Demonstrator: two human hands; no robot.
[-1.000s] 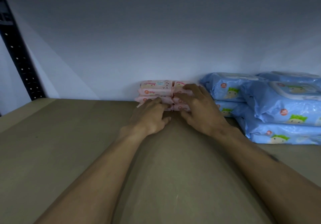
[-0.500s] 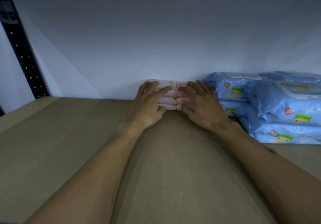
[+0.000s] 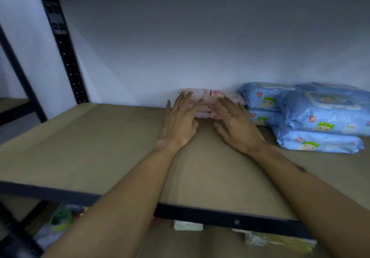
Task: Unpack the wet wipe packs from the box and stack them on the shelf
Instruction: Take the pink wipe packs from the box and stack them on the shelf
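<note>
Head cam, looks fwd/down at shelf (image 3: 100, 147), prob. close.

left hand (image 3: 179, 122), right hand (image 3: 236, 125) drawn back, fingers spread

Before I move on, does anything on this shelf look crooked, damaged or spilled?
Nothing stands out. The small pink wipe packs sit squarely against the white back wall, both hands open in front of them. The large blue wipe packs beside them lie loosely overlapped but intact.
</note>
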